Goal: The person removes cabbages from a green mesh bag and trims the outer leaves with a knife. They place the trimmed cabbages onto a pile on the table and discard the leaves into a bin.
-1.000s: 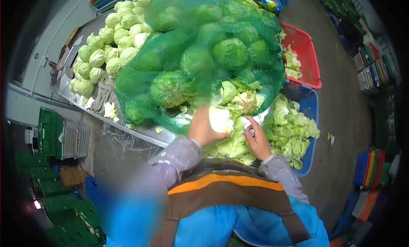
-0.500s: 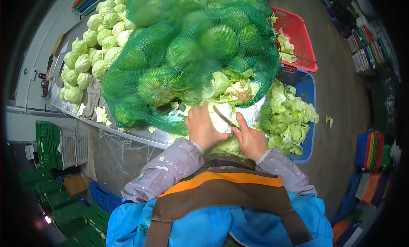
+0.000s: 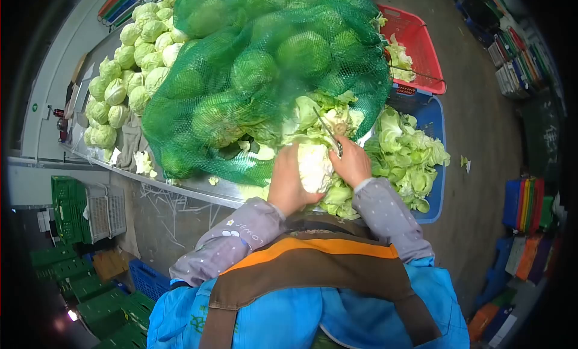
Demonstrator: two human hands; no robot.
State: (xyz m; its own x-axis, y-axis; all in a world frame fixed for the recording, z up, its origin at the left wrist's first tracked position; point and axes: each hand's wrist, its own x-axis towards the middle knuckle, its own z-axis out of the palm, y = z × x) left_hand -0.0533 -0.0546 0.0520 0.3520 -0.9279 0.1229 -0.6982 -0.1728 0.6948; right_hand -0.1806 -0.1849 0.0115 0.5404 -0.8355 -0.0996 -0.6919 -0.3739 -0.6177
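A pale, trimmed cabbage (image 3: pixel 314 168) sits at the table's front edge, with my left hand (image 3: pixel 289 179) wrapped round its left side. My right hand (image 3: pixel 351 161) is closed on a knife (image 3: pixel 326 127) to the right of the cabbage, the blade pointing up and to the left. Behind both hands lies a green mesh sack (image 3: pixel 241 78) full of cabbages, loose leaves at its mouth. Another cabbage (image 3: pixel 342 121) with its cut stem showing rests there, just beyond the knife. Part of the knife handle is hidden in my right hand.
Pale cabbages (image 3: pixel 137 63) are piled at the left of the metal table (image 3: pixel 205 194). On the right stand a blue crate (image 3: pixel 438 120) heaped with leaves and a red crate (image 3: pixel 421 36). A grey cloth (image 3: pixel 129 145) lies near the left edge; green crates (image 3: pixel 67 207) stand below left.
My right hand has moved up and slightly right with the knife, whose blade is now off the cabbage and points more upward. The cabbage now stands more upright against my left hand.
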